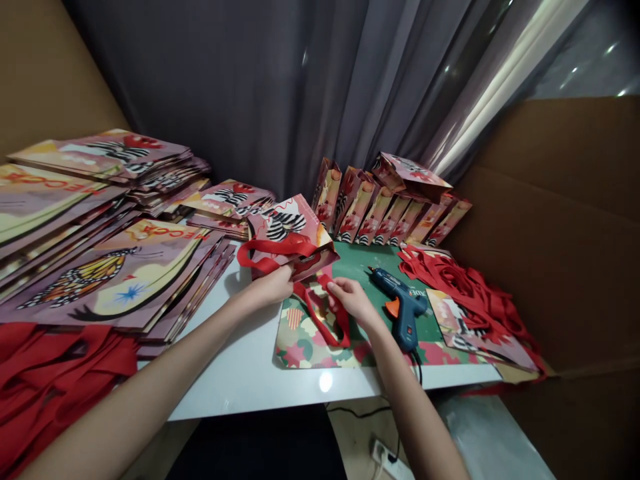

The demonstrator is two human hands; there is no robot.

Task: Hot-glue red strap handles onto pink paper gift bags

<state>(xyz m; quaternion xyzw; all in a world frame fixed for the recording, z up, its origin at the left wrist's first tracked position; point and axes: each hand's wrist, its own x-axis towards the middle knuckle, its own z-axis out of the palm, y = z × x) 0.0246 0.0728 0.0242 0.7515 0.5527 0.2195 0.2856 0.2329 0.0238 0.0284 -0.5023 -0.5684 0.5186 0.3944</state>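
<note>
A small printed paper bag (pixel 283 223) with zebra stripes lies tilted near the middle of the table. My left hand (pixel 274 285) is at its open lower edge, fingers partly hidden behind the bag and ribbon. One red ribbon (pixel 265 248) loops over the bag's face. My right hand (pixel 347 295) pinches another red ribbon (pixel 320 323), which hangs in a loop over the camouflage-patterned mat edge. Just right of that hand, a blue glue gun (pixel 404 308) with an orange trigger lies on the green mat (pixel 363 261).
Stacks of flat printed bags (pixel 115 280) fill the left side, with red ribbons (pixel 60 373) in front. Standing bags (pixel 365 207) line the back. A red ribbon pile (pixel 465 283) lies at right beside a cardboard wall (pixel 565 233). A cable hangs from the white table (pixel 240 387).
</note>
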